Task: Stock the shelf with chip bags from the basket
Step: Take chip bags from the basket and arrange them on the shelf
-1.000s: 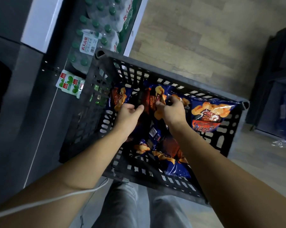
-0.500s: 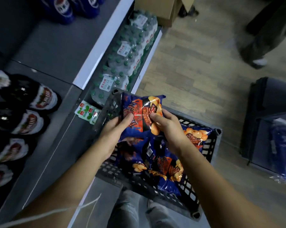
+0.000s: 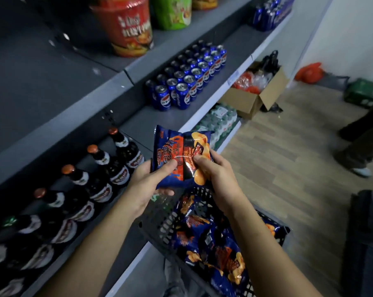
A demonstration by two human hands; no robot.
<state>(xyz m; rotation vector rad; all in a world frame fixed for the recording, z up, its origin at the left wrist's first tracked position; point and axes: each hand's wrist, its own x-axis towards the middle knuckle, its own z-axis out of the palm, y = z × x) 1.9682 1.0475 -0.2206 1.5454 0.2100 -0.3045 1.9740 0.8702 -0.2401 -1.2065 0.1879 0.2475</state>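
Along the left side ran the grey shelf [image 3: 136, 121], stepped in tiers: dark brown bottles [image 3: 108, 168] with orange caps lay in a row on the nearest tier, blue cans [image 3: 187, 80] stood packed together one tier up, and a red noodle cup [image 3: 127, 28] sat on the top tier. Beyond the shelf an open cardboard box [image 3: 256, 97] rested on the wooden floor [image 3: 277, 157]. Below the forearms sat the black slotted basket [image 3: 166, 224], with several blue chip bags [image 3: 213, 249] heaped inside it.

One chip bag [image 3: 179, 157] was held above the basket's far corner and in front of the shelf edge, well clear of the heap. Its long axis ran nearly upright, leaning slightly away from the person, with the crimped top edge pointing up toward the can tier and the printed face turned to the camera. The left hand [image 3: 151, 183] was clamped on the bag's lower left portion, thumb across the front and fingers behind. The right hand [image 3: 215, 174] was closed on the lower right edge, thumb pressed on the front. Most of the bag stood above both grips.

Compared with half a second before, the bag had risen higher over the basket, and the view had swung up to take in the upper tiers.
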